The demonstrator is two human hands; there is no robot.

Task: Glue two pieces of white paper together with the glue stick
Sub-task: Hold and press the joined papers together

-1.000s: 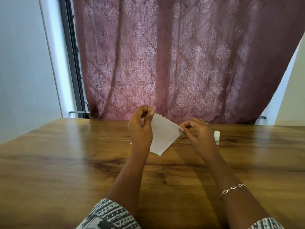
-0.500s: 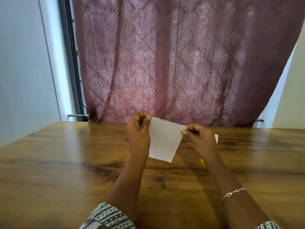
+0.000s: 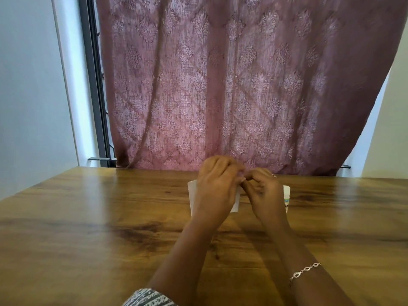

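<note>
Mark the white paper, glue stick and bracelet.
white paper [image 3: 191, 191], head view: left strip beside left hand.
glue stick [image 3: 286, 196], head view: body right of right hand.
bracelet [image 3: 305, 270], head view: chain on right wrist.

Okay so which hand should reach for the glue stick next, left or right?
Probably the right hand. The glue stick stands on the table just beyond it on its outer side, while the left hand sits farther away, spread over the white paper, so it can keep holding that.

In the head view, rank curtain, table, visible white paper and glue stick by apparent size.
1. curtain
2. table, close behind; the wide lens makes this pair unsure
3. white paper, mostly hidden by the hands
4. glue stick, a sliver behind the right hand
</note>
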